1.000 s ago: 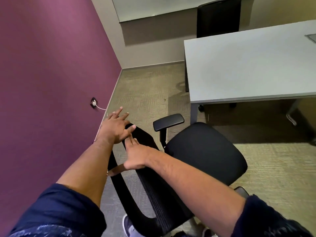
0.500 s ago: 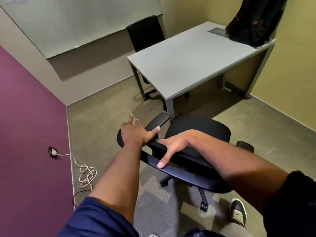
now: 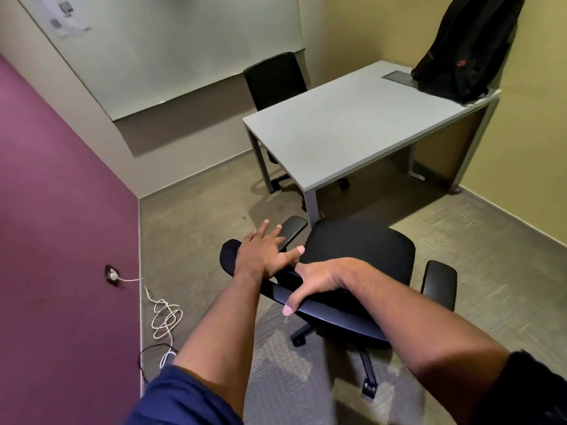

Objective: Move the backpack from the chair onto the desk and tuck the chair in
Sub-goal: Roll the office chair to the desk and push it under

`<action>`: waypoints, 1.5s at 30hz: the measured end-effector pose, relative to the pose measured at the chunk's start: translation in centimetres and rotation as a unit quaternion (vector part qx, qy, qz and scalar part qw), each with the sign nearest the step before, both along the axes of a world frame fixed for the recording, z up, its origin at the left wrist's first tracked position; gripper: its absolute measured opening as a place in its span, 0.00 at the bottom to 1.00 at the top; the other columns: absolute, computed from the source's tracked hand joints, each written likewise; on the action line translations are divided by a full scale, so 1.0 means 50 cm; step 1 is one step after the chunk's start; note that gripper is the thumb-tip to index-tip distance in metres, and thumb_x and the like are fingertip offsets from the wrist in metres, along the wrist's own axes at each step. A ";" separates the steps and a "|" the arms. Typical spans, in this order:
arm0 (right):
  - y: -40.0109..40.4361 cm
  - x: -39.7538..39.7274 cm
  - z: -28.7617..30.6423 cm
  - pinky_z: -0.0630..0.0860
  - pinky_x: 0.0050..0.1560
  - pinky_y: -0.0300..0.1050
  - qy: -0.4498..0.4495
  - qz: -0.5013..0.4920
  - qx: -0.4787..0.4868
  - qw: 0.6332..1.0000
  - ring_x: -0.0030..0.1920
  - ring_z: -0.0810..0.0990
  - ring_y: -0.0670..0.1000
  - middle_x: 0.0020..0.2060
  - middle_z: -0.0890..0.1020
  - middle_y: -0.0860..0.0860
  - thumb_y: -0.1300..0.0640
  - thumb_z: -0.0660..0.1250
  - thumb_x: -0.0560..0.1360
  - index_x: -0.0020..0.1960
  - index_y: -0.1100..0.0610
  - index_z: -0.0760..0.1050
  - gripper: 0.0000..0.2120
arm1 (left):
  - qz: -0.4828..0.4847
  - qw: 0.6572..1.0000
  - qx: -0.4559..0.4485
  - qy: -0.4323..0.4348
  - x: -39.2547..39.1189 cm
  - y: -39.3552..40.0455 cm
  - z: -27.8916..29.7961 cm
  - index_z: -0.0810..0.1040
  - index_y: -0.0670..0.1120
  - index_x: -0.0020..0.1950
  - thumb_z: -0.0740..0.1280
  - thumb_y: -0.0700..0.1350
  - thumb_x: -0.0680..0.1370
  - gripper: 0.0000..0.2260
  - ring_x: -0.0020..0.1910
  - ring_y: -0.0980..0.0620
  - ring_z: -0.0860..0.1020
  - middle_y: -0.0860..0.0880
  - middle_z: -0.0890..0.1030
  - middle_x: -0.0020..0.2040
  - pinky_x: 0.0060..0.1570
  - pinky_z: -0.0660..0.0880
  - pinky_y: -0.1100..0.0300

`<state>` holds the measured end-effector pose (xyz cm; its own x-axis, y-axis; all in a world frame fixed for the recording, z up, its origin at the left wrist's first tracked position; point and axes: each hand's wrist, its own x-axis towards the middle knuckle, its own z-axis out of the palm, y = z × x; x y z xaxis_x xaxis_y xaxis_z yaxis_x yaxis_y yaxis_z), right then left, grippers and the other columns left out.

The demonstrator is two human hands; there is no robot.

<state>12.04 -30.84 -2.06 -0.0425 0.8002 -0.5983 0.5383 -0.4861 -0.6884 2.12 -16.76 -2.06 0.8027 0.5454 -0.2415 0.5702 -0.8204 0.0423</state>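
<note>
A black backpack [image 3: 466,47] stands upright on the far right corner of the grey desk [image 3: 352,127], leaning against the yellow wall. The black office chair [image 3: 362,250] stands on the carpet just off the desk's near corner, its seat bare and facing the desk. My left hand [image 3: 265,256] lies on the top left of the backrest with its fingers spread straight. My right hand [image 3: 319,279] grips the top edge of the backrest, thumb on the near side and fingers curled over the far side.
A second black chair [image 3: 276,78] is tucked in at the desk's far side under a whiteboard [image 3: 171,47]. A white cable [image 3: 164,314] runs from a socket on the purple wall [image 3: 61,240] and coils on the floor at left. My shoe shows under the chair.
The view has swung right and up, bringing the desk and the backpack into sight. The chair has turned with its seat toward the desk. My right hand has closed round the backrest's top edge.
</note>
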 end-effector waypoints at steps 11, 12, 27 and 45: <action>-0.031 -0.038 0.029 0.77 0.55 0.45 -0.034 -0.114 -0.025 0.993 0.48 0.84 0.50 0.46 0.85 0.46 0.40 0.81 0.63 0.54 0.52 0.83 0.25 | -0.105 0.991 -0.046 -0.073 0.009 -0.016 -0.018 0.62 0.51 0.82 0.51 0.73 0.77 0.39 0.82 0.53 0.48 0.54 0.58 0.83 0.77 0.55 0.48; -0.033 -0.046 0.030 0.77 0.59 0.47 -0.035 -0.126 -0.019 0.991 0.51 0.83 0.50 0.49 0.84 0.45 0.39 0.81 0.61 0.60 0.50 0.81 0.31 | -0.116 0.988 -0.061 -0.086 0.002 -0.015 -0.016 0.63 0.51 0.81 0.49 0.74 0.75 0.41 0.82 0.53 0.48 0.54 0.58 0.83 0.77 0.54 0.48; -0.119 -0.126 0.029 0.61 0.76 0.52 -0.240 -0.242 -0.041 0.939 0.78 0.64 0.50 0.80 0.62 0.43 0.15 0.65 0.52 0.83 0.40 0.50 0.65 | -0.340 0.935 0.043 -0.096 -0.125 0.001 -0.007 0.66 0.46 0.80 0.40 0.86 0.62 0.60 0.81 0.51 0.58 0.50 0.66 0.80 0.74 0.63 0.48; -0.199 -0.108 0.009 0.74 0.64 0.56 -0.403 -0.201 -0.010 0.893 0.67 0.77 0.56 0.70 0.78 0.49 0.16 0.54 0.62 0.77 0.46 0.65 0.53 | -0.395 0.892 0.144 -0.169 -0.077 -0.046 -0.012 0.74 0.51 0.45 0.39 0.82 0.69 0.41 0.42 0.46 0.80 0.51 0.82 0.44 0.34 0.69 0.54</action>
